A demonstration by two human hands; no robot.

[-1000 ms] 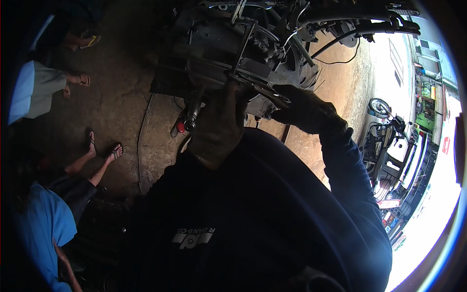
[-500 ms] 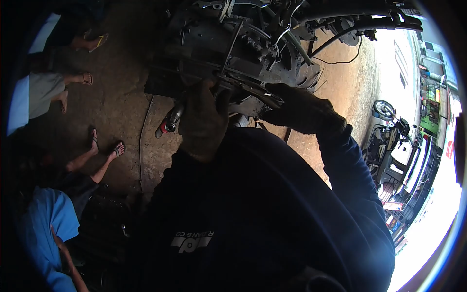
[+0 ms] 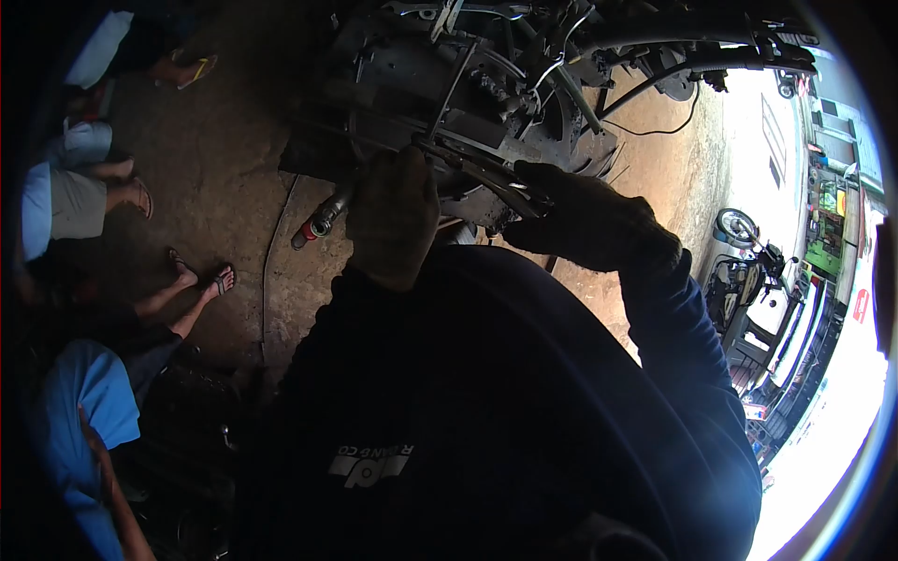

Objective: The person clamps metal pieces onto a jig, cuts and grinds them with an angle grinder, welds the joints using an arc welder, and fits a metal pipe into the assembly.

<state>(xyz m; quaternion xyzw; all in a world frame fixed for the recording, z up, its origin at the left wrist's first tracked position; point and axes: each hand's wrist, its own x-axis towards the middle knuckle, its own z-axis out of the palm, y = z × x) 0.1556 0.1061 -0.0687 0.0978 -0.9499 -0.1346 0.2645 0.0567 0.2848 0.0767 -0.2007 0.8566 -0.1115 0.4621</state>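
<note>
My gloved left hand [image 3: 395,220] is closed at the left end of a dark elongated metal piece [image 3: 482,170]; its fingertips are partly hidden. At the other end, my gloved right hand [image 3: 585,215] is closed round the piece, thumb and fingers pressed together. Just left of my left hand, a metal cylindrical tool with a red part [image 3: 321,224] sticks out; the hand hides its other end. Beyond both hands is a dark, greasy metal assembly [image 3: 393,79] with bars, rods and hoses. A shiny wrench-like piece [image 3: 458,11] lies at its top.
People in sandals stand or sit at the left, one in blue clothing [image 3: 94,393]. A thin cable [image 3: 271,252] runs over the brown floor [image 3: 215,150]. At the right are a parked motorcycle [image 3: 748,262] and a bright outdoor area. A black hose [image 3: 664,129] hangs beyond my right hand.
My left hand has moved left and slightly up, and the metal piece has shifted slightly left. The red-marked tool now points further left. A seated or standing person's feet at the left have shifted.
</note>
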